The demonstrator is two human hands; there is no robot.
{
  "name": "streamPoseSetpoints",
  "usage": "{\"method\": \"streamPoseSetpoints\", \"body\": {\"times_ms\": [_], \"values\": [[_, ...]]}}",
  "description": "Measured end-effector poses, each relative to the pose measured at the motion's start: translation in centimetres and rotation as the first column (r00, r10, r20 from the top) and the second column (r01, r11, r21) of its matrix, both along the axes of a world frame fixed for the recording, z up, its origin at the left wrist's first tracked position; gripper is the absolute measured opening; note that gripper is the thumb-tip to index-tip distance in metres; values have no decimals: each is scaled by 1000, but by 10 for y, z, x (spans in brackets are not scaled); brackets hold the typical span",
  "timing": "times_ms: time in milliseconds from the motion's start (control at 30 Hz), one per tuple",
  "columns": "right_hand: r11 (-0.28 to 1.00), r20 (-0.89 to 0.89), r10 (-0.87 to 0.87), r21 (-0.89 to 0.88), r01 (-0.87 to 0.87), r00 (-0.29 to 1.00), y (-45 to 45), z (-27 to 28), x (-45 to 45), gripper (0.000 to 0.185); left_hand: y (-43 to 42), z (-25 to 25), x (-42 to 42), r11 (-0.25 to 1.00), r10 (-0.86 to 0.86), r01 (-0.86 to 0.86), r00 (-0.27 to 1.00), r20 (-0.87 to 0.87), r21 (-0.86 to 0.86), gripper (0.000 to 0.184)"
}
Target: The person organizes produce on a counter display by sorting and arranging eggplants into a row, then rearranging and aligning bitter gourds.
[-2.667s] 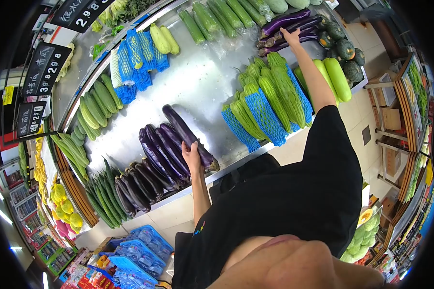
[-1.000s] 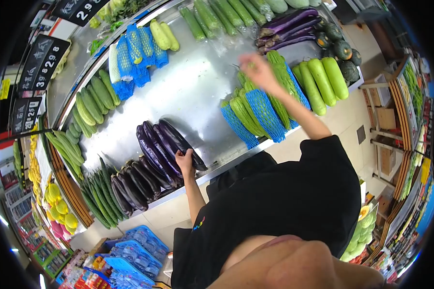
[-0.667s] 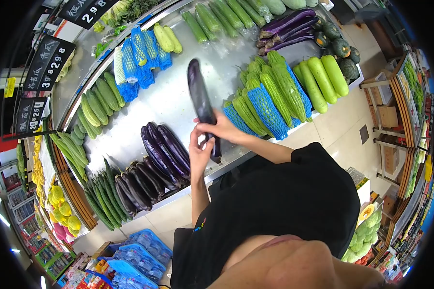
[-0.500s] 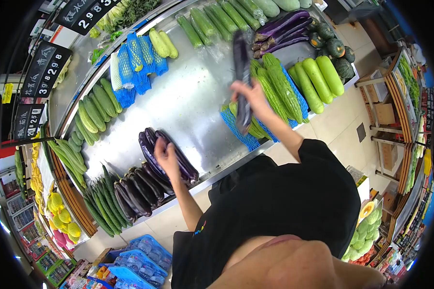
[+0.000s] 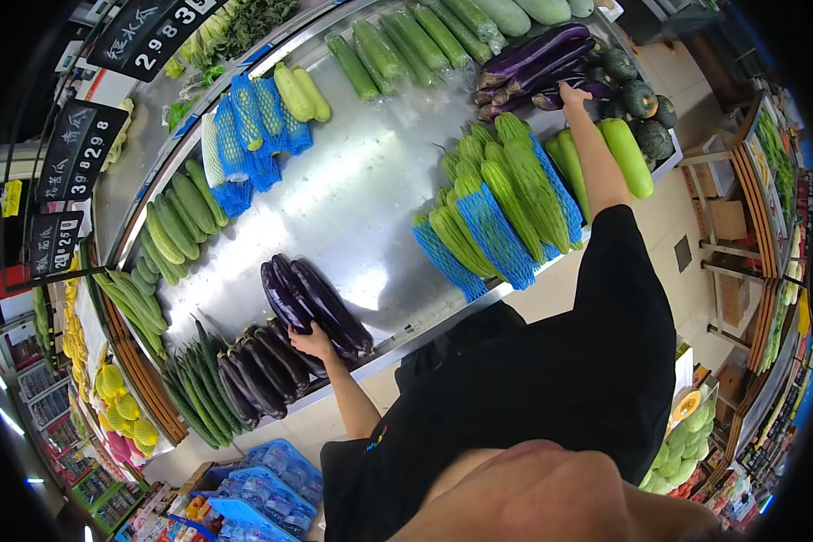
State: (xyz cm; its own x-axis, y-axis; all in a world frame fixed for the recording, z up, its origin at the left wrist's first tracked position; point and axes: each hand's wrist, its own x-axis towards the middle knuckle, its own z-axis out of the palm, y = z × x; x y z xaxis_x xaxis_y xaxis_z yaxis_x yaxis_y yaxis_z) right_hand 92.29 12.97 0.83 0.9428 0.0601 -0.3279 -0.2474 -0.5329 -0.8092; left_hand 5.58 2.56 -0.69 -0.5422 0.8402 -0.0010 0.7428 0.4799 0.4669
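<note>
My left hand (image 5: 313,343) is at the near end of a group of long, glossy dark eggplants (image 5: 325,305), fingers curled round the lower end of one. My right hand (image 5: 574,93) is stretched far across the metal counter (image 5: 352,194) to a pile of purple eggplants (image 5: 537,59). Its fingers close over a dark eggplant (image 5: 598,88) on that pile's near side; my hand partly covers it. Shorter dark eggplants (image 5: 257,370) lie in a row left of my left hand. Under my right forearm are pale green gourds (image 5: 625,155).
Ridged green gourds (image 5: 515,185), some in blue netting, lie along the near edge. Round dark squashes (image 5: 640,99) sit at the far right corner. Cucumbers (image 5: 203,384) and blue-netted gourds (image 5: 244,126) line the left side. A blue crate of bottles (image 5: 271,488) stands on the floor.
My right hand has moved far right to the purple pile; the eggplant it carried over the counter's middle is no longer there. My left hand has lowered onto the near eggplants.
</note>
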Motion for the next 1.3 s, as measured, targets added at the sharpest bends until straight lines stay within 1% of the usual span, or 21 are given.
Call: {"method": "streamPoseSetpoints", "body": {"times_ms": [67, 133, 267, 400, 433, 533, 600, 700, 733, 767, 800, 867, 933, 1000, 1033, 1067, 1100, 1200, 1233, 1267, 1300], "values": [[999, -13, -26, -22, 26, 1000, 11, -27, 3, 122, -1, -6, -13, 998, -35, 28, 994, 107, 62, 69], [999, -68, -10, -39, 8, 998, 12, -1, -39, 120, -2, -8, -22, 993, -56, 37, 982, 178, 110, 64], [996, -125, -91, -27, 88, 988, 12, -15, -45, 120, -2, 59, 6, 979, -109, -13, 814, 570, 205, 50], [990, -184, 5, -136, -30, 983, -1, -42, -24, 104, 12, 124, 55, 935, -305, 84, 690, 656, 345, 50], [979, -152, 29, -196, -59, 988, -4, -14, -46, 97, 18, 127, 64, 937, -322, 145, 710, 626, 318, 50], [958, -103, 193, -195, -210, 976, -5, -38, -28, 97, 27, 151, 123, 927, -372, 203, 602, 707, 315, 48], [898, 209, 313, -384, -217, 926, 0, -3, -73, 89, 28, 162, 162, 924, -380, 232, 461, 802, 304, 47], [744, 709, 511, -81, -663, 487, -1, 40, -154, 58, 25, 186, 220, 887, -422, 377, 424, 802, 267, 48], [490, 443, 693, 291, -822, 569, -18, 90, -211, 50, 24, 193, 240, 868, -438, 413, 375, 817, 276, 54], [412, 305, 775, 420, -809, 553, -46, 162, -281, 52, 22, 199, 259, 852, -449, 430, 309, 839, 298, 58], [305, 200, 866, 516, -801, 458, -66, 176, -319, 59, 18, 208, 275, 828, -447, 480, 251, 858, 291, 61], [279, -136, 957, 661, -696, 255, -101, 217, -387, 63, 10, 212, 302, 638, -678, 567, 93, 729, 521, 66], [291, -107, 927, 811, -508, 360, -113, 207, -413, 63, 4, 238, 315, 613, -685, 535, -8, 729, 582, 68], [446, -271, 848, 829, -337, 456, -115, 222, -399, 49, 16, 237, 298, 470, -856, 670, 188, 482, 574, 70], [485, -226, 803, 786, -384, 551, -110, 208, -381, 39, 24, 235, 283, 407, -907, 743, 262, 329, 531, 70], [561, -240, 716, 757, -335, 655, -103, 210, -359, 37, 32, 218, 264, 430, -903, 767, 371, 218, 475, 70], [630, -291, 663, 715, -303, 690, -97, 204, -326, 30, 40, 185, 240, 460, -880, 782, 465, 98, 422, 70], [575, 87, 464, 727, -374, 882, -58, 172, -228, 26, 30, 71, 142, 811, -584, 584, 807, -90, -32, 78], [619, 89, 476, 673, -405, 875, -45, 143, -179, 45, 15, 45, 115, 882, -448, 412, 884, -133, -229, 88], [819, 140, 245, 500, -282, 959, -24, 90, -121, 73, -1, 11, 88, 906, -331, 272, 933, -141, -326, 97], [840, 168, 208, 474, -264, 964, -19, 88, -103, 94, -22, 10, 78, 894, -385, 317, 905, -181, -317, 98]]}}
